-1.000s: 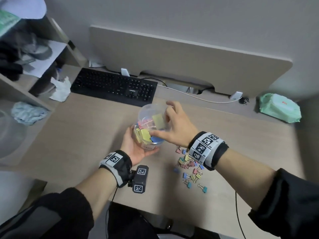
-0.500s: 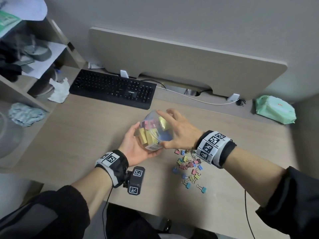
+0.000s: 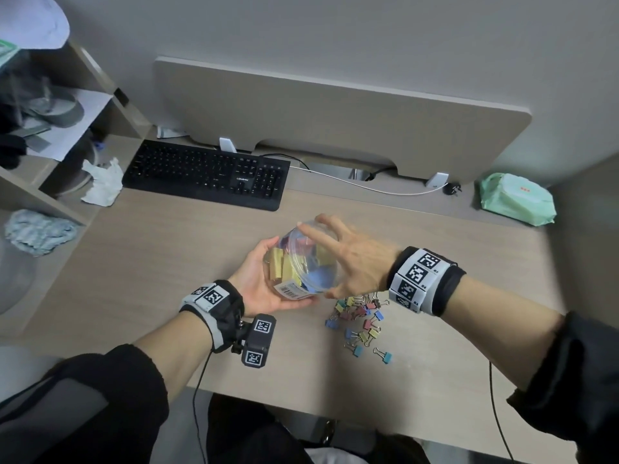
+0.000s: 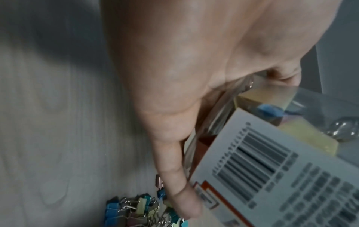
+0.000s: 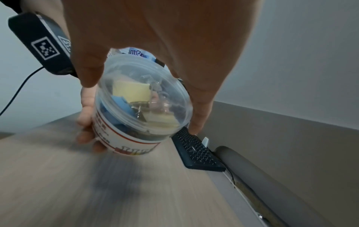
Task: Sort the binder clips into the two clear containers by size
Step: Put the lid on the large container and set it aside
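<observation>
A clear round container (image 3: 303, 262) with a barcode label is held tilted on its side just above the desk. Large yellow, blue and pink binder clips (image 3: 281, 267) fill it. My left hand (image 3: 258, 283) cups its body from below, fingers curled round it. My right hand (image 3: 355, 259) spans the clear lid, thumb and fingers spread on its rim. The right wrist view shows the lid on the container (image 5: 143, 107) and my left hand's fingers (image 5: 85, 122) under it. A pile of small coloured binder clips (image 3: 360, 319) lies on the desk under my right wrist, with the same pile of small clips (image 4: 136, 210) in the left wrist view.
A black keyboard (image 3: 207, 172) lies at the back of the desk with a white cable (image 3: 351, 184) beside it. A green wipes pack (image 3: 516, 199) sits at the back right. Crumpled tissue (image 3: 100, 182) and a shelf unit (image 3: 50, 162) are at the left.
The container has tipped from upright onto its side between my hands. My right hand has spread from its top onto the lid's rim.
</observation>
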Tool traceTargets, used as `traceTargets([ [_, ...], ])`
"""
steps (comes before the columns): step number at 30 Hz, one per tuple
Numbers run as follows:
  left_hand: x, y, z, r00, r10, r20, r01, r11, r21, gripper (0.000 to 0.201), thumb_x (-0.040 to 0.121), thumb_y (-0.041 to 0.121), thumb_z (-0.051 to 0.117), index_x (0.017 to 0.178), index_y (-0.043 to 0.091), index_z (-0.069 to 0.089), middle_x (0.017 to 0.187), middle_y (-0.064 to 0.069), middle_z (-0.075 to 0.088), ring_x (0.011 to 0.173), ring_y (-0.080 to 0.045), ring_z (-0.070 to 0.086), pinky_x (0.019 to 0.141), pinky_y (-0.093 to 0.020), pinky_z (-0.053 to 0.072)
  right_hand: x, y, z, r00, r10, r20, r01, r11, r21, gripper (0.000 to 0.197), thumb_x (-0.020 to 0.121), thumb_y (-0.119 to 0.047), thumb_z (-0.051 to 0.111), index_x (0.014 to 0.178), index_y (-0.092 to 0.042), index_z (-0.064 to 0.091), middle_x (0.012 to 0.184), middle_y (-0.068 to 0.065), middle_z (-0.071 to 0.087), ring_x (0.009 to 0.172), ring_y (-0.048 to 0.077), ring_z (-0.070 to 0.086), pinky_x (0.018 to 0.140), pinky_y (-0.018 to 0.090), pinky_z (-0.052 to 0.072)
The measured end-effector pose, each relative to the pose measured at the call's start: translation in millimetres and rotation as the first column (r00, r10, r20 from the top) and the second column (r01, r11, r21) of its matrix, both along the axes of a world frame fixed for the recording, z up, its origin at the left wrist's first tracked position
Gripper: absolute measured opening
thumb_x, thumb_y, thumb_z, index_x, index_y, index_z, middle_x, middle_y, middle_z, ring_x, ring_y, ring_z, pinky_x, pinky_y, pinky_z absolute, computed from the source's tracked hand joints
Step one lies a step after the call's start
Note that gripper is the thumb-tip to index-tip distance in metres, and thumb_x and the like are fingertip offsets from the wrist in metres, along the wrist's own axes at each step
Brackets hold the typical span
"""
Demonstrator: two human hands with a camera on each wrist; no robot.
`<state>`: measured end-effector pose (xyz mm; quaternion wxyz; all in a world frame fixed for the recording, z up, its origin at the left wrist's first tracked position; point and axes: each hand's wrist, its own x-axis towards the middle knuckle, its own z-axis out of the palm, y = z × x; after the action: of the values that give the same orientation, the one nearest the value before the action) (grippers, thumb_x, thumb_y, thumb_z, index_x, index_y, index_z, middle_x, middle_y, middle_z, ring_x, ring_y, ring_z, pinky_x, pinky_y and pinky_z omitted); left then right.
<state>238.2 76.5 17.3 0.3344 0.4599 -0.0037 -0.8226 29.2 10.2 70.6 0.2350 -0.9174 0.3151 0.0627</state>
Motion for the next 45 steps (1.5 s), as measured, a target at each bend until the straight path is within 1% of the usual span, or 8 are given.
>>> traceTargets([
  [6, -22, -1, 5, 0.995, 0.085, 0.045, -0.081, 0.993, -0.082, 0.074, 0.095, 0.065, 0.043, 0.133, 0.007, 0.067, 0.135, -0.025, 0.063, 0.116, -0.039, 0.059, 0.118, -0.055, 0.033, -4, -2, 3, 0.919, -0.385, 0.090, 0.353, 0.901, 0.250, 0.115, 0.060, -0.063, 0.074, 0.150, -0.038, 0.006, 0.133, 0.001, 0.030, 0.110, 0.025, 0.052, 0.092, 0.040, 0.051],
  [10, -38, -2, 5, 0.992, 0.106, 0.071, -0.095, 0.984, -0.149, 0.076, 0.095, 0.066, 0.041, 0.141, 0.009, 0.061, 0.135, -0.023, 0.064, 0.107, -0.035, 0.065, 0.101, -0.050, 0.048, -11, -4, 4, 0.903, -0.423, 0.068, 0.393, 0.881, 0.265, 0.119, 0.055, -0.066, 0.073, 0.149, -0.041, 0.004, 0.131, 0.000, 0.032, 0.105, 0.023, 0.053, 0.088, 0.038, 0.053],
  [14, -52, -9, 4, 0.995, 0.046, 0.083, -0.031, 0.984, -0.177, 0.076, 0.096, 0.068, 0.039, 0.143, 0.012, 0.060, 0.143, -0.024, 0.059, 0.113, -0.034, 0.064, 0.102, -0.049, 0.048, -26, -2, 0, 0.878, -0.473, 0.080, 0.441, 0.861, 0.254, 0.117, 0.061, -0.067, 0.071, 0.151, -0.036, 0.003, 0.134, 0.005, 0.034, 0.111, 0.027, 0.052, 0.095, 0.038, 0.047],
  [19, -86, -24, -1, 0.972, -0.196, 0.127, 0.213, 0.968, -0.131, 0.075, 0.096, 0.074, 0.033, 0.137, 0.019, 0.064, 0.134, -0.023, 0.067, 0.129, -0.042, 0.060, 0.112, -0.060, 0.041, -63, -3, -17, 0.713, -0.694, 0.102, 0.618, 0.690, 0.378, 0.102, 0.072, -0.056, 0.074, 0.152, -0.033, 0.014, 0.141, 0.012, 0.034, 0.125, 0.031, 0.046, 0.103, 0.038, 0.041],
  [22, -113, -35, -8, 0.928, -0.276, 0.251, 0.304, 0.949, -0.079, 0.066, 0.099, 0.066, 0.041, 0.135, 0.017, 0.064, 0.129, -0.022, 0.070, 0.121, -0.040, 0.066, 0.103, -0.055, 0.052, -95, 1, -35, 0.607, -0.792, 0.072, 0.699, 0.574, 0.426, 0.102, 0.070, -0.052, 0.077, 0.151, -0.032, 0.019, 0.138, 0.011, 0.035, 0.124, 0.031, 0.046, 0.104, 0.036, 0.040],
  [26, -160, -44, -23, 0.807, -0.304, 0.506, 0.373, 0.927, -0.038, 0.047, 0.104, 0.041, 0.053, 0.130, 0.003, 0.060, 0.128, -0.023, 0.069, 0.113, -0.035, 0.069, 0.094, -0.049, 0.058, -160, 12, -56, 0.500, -0.866, -0.020, 0.836, 0.477, 0.271, 0.105, 0.060, -0.061, 0.072, 0.148, -0.032, 0.022, 0.132, 0.012, 0.039, 0.120, 0.036, 0.048, 0.104, 0.041, 0.042],
  [34, -217, -59, -45, 0.723, -0.269, 0.636, 0.379, 0.924, -0.039, 0.029, 0.106, 0.028, 0.054, 0.119, 0.003, 0.063, 0.116, -0.017, 0.073, 0.101, -0.030, 0.073, 0.081, -0.041, 0.061, -282, 8, -85, 0.304, -0.951, -0.064, 0.933, 0.310, -0.183, 0.091, 0.061, -0.062, 0.066, 0.134, -0.022, 0.029, 0.131, 0.016, 0.036, 0.113, 0.041, 0.043, 0.090, 0.048, 0.043],
  [45, -266, -81, -51, 0.715, -0.208, 0.667, 0.405, 0.901, -0.153, 0.012, 0.104, 0.019, 0.054, 0.097, 0.012, 0.062, 0.091, -0.010, 0.073, 0.074, -0.020, 0.069, 0.061, -0.029, 0.055, -344, 26, -104, 0.095, -0.995, -0.018, 0.990, 0.096, -0.101, 0.110, 0.061, -0.079, 0.062, 0.142, -0.016, 0.023, 0.148, 0.011, 0.027, 0.129, 0.036, 0.032, 0.097, 0.053, 0.041],
])
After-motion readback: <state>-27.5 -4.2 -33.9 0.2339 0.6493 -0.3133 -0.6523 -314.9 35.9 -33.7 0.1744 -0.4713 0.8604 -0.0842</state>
